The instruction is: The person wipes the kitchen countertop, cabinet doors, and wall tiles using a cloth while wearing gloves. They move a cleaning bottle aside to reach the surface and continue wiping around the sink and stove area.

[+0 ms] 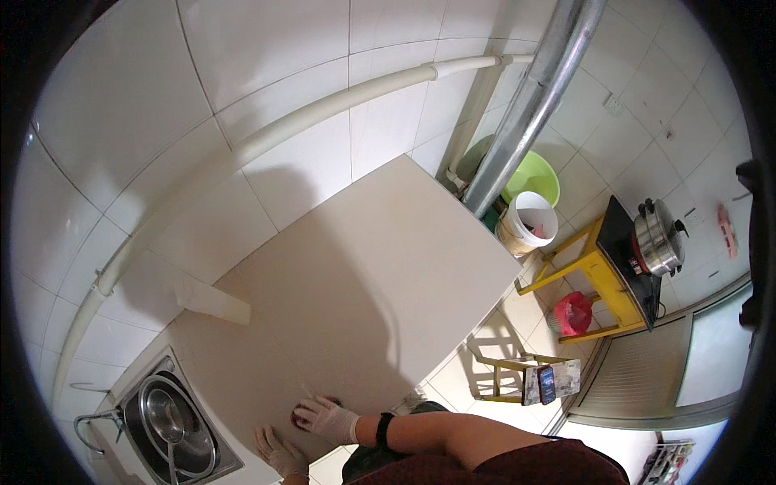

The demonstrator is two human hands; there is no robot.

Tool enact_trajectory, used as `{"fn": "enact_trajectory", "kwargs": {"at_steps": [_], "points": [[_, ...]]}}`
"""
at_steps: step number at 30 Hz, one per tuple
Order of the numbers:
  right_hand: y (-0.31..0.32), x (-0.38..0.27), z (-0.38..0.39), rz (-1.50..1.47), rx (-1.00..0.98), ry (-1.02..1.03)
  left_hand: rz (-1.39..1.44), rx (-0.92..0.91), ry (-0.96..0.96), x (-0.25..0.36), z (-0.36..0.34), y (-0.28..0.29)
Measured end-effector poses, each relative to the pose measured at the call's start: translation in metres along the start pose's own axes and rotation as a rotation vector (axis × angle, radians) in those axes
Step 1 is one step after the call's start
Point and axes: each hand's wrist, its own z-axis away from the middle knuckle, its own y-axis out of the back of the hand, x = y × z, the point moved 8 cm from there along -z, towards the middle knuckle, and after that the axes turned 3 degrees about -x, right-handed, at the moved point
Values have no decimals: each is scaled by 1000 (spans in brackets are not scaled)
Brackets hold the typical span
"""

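Observation:
Gloved in white, my right hand [331, 419] grips a small dark red object [300, 416], too hidden to identify, on the beige counter [380, 283]. A dark band circles my right wrist. Just left and below, my left hand [281, 453], also gloved, rests with fingers spread at the counter's front edge. Left of both hands is a steel sink [234, 462] with steel bowls and a long-handled utensil [171, 457] inside, plus a curved tap [93, 422].
Beyond the counter's right edge stand a steel duct [541, 81], white bucket [521, 226], green basin [537, 170], yellow table [606, 291] with a steel pot [656, 238], red bag [572, 315], and a stool [501, 380] with a phone [546, 384]. A white pipe [323, 105] runs along the tiled wall.

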Motion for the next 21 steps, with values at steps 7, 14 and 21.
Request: {"fn": "enact_trajectory", "kwargs": {"at_steps": [7,14,21], "points": [[93,167,117,-386,159,-678,-41,-95,40,-13,1,-12],[197,392,359,177,542,-1319,68,-249,333,-44,-10,-39],[218,432,257,163,680,-1085,235,18,341,40,-36,-42]]}}
